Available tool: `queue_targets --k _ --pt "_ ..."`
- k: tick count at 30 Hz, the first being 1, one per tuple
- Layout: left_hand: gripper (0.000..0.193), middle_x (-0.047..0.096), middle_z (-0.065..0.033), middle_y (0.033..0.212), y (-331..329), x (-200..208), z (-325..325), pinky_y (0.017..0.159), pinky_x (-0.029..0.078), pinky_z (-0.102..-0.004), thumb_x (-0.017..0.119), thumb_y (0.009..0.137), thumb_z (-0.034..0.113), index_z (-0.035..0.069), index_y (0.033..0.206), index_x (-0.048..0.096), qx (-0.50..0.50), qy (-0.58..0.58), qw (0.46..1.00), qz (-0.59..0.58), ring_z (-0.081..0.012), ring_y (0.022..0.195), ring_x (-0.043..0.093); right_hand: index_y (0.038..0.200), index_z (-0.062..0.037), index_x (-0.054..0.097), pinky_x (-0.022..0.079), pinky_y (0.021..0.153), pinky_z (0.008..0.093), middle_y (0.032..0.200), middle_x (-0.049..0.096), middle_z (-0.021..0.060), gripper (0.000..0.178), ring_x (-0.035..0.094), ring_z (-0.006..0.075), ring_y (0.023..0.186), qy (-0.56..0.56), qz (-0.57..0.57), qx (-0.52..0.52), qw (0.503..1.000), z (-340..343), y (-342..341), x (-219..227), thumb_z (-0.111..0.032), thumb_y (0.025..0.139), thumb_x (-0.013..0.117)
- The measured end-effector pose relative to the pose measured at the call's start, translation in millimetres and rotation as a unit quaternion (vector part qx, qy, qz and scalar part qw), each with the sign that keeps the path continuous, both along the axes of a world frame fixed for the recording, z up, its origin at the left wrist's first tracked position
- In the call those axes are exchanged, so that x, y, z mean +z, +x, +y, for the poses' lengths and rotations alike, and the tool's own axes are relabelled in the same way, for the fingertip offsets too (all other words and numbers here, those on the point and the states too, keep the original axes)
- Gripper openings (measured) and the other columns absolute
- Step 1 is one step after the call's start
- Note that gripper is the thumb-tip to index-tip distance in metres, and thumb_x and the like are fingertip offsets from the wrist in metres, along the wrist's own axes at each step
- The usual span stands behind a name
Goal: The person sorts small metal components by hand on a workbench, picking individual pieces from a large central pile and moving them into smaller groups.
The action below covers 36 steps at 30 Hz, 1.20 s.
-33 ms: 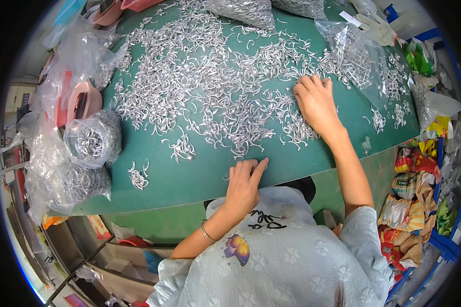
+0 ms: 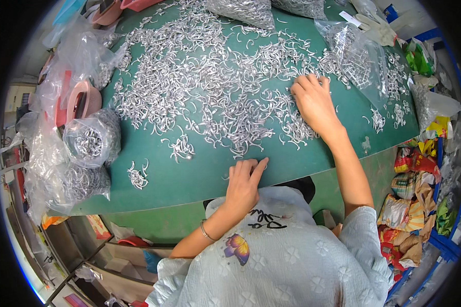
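A green table top point(image 2: 189, 179) is strewn with several small curved silvery metal pieces point(image 2: 205, 77), thickest across the middle and far side. My right hand point(image 2: 312, 102) lies palm down on the pile at the right, fingers spread over the pieces. My left hand point(image 2: 243, 184) rests at the table's near edge on bare green surface, its fingers close together and slightly curled, the index finger stretched toward the pile. Whether it holds a piece is hidden. Two small separate clumps of pieces point(image 2: 137, 176) lie left of that hand.
Clear plastic bags full of the same metal pieces point(image 2: 89, 140) crowd the table's left edge beside pink tubs point(image 2: 84, 100). Another clear bag point(image 2: 356, 56) lies by my right hand, more bags at the far edge point(image 2: 241, 10). Colourful wrappers point(image 2: 415, 174) pile up on the right.
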<state>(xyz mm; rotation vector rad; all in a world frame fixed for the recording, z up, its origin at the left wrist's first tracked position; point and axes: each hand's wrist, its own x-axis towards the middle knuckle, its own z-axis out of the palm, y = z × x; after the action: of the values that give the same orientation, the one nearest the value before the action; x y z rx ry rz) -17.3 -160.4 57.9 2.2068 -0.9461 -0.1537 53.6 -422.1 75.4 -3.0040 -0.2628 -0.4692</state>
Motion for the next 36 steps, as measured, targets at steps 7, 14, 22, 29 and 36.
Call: queue_targets --k 7,14,22,29,36 --pt "0.065 0.053 -0.0129 0.102 -1.6 0.0 -0.4 0.076 0.036 -0.0371 0.050 0.065 -0.014 0.001 0.128 0.055 0.020 -0.028 0.999 0.013 -0.0297 0.089 0.049 0.105 0.0010 0.059 0.044 0.068 0.0232 0.084 0.061 -0.0003 0.018 0.054 0.0083 0.073 0.565 0.053 -0.109 0.816 -26.9 -23.0 9.0 -0.003 0.088 0.062" --pt "0.066 0.052 -0.0131 0.102 -1.4 1.5 0.8 0.077 0.037 -0.0380 0.051 0.065 -0.013 -0.001 0.129 0.053 0.011 -0.032 0.999 0.012 -0.0288 0.089 0.049 0.101 -0.0017 0.063 0.043 0.063 0.0263 0.083 0.058 0.0017 0.017 0.053 0.0125 0.072 0.682 0.193 -0.051 0.704 -7.8 -15.7 19.1 -0.015 0.091 0.064" --pt "0.063 0.052 -0.0121 0.103 -3.3 -0.6 2.7 0.077 0.037 -0.0380 0.054 0.065 -0.011 -0.001 0.127 0.054 0.004 -0.010 1.000 0.008 -0.0276 0.090 0.048 0.084 0.0005 0.061 0.045 0.063 0.0381 0.080 0.058 0.0123 0.018 0.058 0.0263 0.069 0.306 0.128 -0.089 0.939 15.7 1.8 10.8 -0.015 0.083 0.069" --pt "0.065 0.053 -0.0130 0.102 -1.7 -0.7 1.3 0.075 0.037 -0.0374 0.050 0.064 -0.013 0.001 0.127 0.055 0.014 -0.031 0.999 0.008 -0.0293 0.088 0.049 0.087 0.0008 0.061 0.042 0.064 0.0324 0.074 0.054 0.0073 0.011 0.050 0.0184 0.069 0.352 0.239 -0.061 0.903 -15.9 -26.2 37.4 -0.007 0.082 0.067" --pt "0.063 0.052 -0.0122 0.104 -0.9 0.8 -0.3 0.076 0.037 -0.0380 0.053 0.064 -0.011 -0.002 0.126 0.054 -0.003 -0.018 1.000 0.004 -0.0277 0.090 0.049 0.093 0.0003 0.063 0.047 0.075 0.0396 0.093 0.058 0.0118 0.015 0.059 0.0318 0.086 0.231 0.132 -0.013 0.964 6.2 0.4 7.4 -0.008 0.082 0.068"
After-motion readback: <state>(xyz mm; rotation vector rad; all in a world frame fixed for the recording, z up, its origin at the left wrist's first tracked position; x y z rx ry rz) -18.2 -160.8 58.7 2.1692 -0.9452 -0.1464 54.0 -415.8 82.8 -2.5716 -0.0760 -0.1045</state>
